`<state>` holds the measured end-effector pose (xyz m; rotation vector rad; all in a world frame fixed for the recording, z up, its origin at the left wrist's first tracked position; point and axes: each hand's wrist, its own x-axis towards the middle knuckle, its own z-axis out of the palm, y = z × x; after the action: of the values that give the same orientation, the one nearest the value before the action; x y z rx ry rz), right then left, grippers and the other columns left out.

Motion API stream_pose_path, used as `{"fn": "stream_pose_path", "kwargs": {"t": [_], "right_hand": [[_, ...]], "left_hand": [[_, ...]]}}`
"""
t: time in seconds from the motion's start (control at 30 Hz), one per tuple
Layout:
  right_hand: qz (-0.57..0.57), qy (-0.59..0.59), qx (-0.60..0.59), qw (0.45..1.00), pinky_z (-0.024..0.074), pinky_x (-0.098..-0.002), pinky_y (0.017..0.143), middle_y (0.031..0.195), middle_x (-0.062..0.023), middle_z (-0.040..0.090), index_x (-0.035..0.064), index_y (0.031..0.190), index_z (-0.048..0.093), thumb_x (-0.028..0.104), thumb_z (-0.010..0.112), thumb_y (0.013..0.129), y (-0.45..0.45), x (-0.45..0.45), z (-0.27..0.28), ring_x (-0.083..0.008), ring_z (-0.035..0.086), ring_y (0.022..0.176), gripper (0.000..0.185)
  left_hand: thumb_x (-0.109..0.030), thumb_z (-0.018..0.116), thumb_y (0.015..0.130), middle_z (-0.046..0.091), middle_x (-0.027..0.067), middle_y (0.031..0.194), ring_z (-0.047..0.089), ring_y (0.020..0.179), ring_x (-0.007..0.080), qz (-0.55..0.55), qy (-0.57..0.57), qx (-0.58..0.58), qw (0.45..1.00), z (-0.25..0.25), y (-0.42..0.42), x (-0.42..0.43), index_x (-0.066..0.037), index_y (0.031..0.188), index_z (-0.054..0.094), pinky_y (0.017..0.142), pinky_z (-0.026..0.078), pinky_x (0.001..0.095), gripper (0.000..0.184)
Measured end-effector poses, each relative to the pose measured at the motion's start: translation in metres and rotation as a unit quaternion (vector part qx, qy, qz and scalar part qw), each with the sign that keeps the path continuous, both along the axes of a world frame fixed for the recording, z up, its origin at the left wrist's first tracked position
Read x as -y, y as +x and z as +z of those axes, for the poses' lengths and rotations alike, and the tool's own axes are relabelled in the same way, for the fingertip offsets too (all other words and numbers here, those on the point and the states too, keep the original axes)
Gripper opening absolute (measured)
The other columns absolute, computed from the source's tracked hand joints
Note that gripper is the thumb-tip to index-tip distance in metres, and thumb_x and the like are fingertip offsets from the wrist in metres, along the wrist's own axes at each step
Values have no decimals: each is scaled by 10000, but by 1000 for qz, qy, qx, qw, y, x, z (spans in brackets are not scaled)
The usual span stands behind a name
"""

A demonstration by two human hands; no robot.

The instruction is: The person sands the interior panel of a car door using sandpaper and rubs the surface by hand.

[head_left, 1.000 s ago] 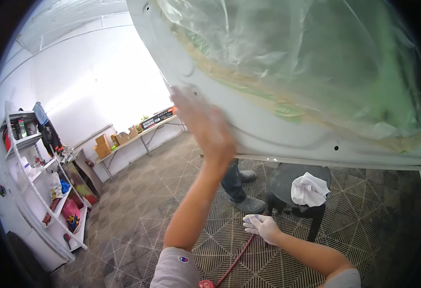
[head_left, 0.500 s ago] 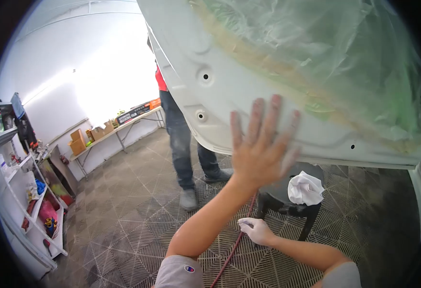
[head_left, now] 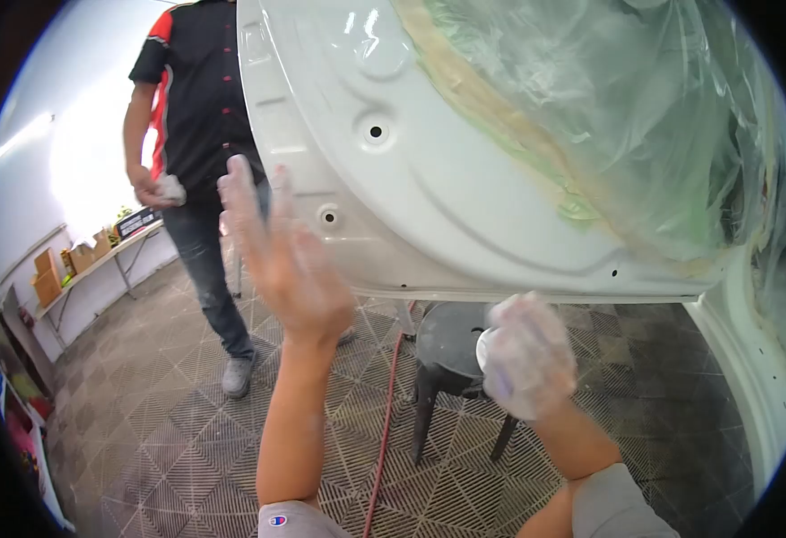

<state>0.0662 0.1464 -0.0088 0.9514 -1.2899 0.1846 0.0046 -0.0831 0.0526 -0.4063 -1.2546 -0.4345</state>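
Observation:
A white car door panel (head_left: 491, 188) fills the upper right, part of it covered by clear plastic sheeting (head_left: 572, 81) held with green and tan masking tape (head_left: 536, 152). My left hand (head_left: 290, 251) is raised in front of the door's lower left edge, fingers stretched and whitish, blurred by motion, holding nothing visible. Below the door's bottom edge is my right hand (head_left: 532, 359), coated white and smeared by motion, so its fingers are unclear. Partly hidden behind it, a white crumpled cloth (head_left: 482, 351) rests on a black stool (head_left: 451, 336).
Another person (head_left: 204, 117) stands left of the door, holding something white and crumpled (head_left: 171, 188). A red hose (head_left: 384, 435) runs along the patterned floor tiles (head_left: 321, 466). Along the left wall stands a long table (head_left: 97, 267) with boxes, and shelving (head_left: 16, 386) stands nearer.
My left hand has come off the door's surface and moved left. My right hand has risen toward the stool. The view has turned right, and more of the other person shows.

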Motion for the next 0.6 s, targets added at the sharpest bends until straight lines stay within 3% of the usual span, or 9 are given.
{"fn": "stream_pose_path", "kwargs": {"t": [0.07,0.1,0.17,0.33,0.43,0.47,0.6], "right_hand": [[-104,-122,-87,983,562,-419,892,1114,-147,745,-19,1076,695,-41,738,807,-1,-5,14,-303,684,1033,274],[-112,-117,-92,983,562,-419,892,1114,-147,745,-19,1076,695,-41,738,807,-4,-6,20,-303,684,1033,274],[-238,-157,-112,952,538,-407,914,1095,-167,749,-31,1074,696,-36,733,814,-15,-9,26,-309,664,1050,263],[-218,-177,-77,957,494,-372,923,1123,-180,744,-25,1116,700,-16,716,818,-33,18,36,-280,613,1076,299],[-223,-137,-67,963,508,-357,874,1186,-225,710,-91,1208,639,-101,674,836,-31,42,71,-313,601,1051,374],[-232,-140,-66,960,498,-354,877,1190,-230,707,-91,1219,636,-87,662,850,-28,46,77,-308,606,1053,370],[-256,-162,-77,950,445,-367,932,1211,-220,705,-73,1246,635,-31,634,875,-27,30,56,-298,610,1061,374]], "left_hand": [[-237,242,1091,381,251,1567,338,1466,399,-63,51,-4,997,2,-2,9,112,1366,544,1200,242,471,538],[-252,234,1095,388,242,1566,342,1468,379,-96,75,3,993,3,0,13,105,1371,545,1201,245,455,548],[-257,206,1092,441,205,1544,375,1454,332,-149,114,-14,982,0,-6,21,99,1364,553,1206,253,430,567],[-277,189,1086,469,213,1517,388,1449,335,-172,116,-3,978,-6,-8,19,126,1353,544,1204,285,449,600],[-269,192,1082,473,241,1504,383,1450,353,-217,123,-6,968,-11,-13,12,135,1349,542,1195,308,462,598],[-243,235,1055,510,269,1463,418,1418,418,-219,117,-32,968,-11,-15,13,124,1333,563,1193,279,522,566],[-229,230,1056,523,266,1448,441,1402,405,-218,123,-26,968,-16,-18,26,135,1320,566,1191,290,512,561]]}}
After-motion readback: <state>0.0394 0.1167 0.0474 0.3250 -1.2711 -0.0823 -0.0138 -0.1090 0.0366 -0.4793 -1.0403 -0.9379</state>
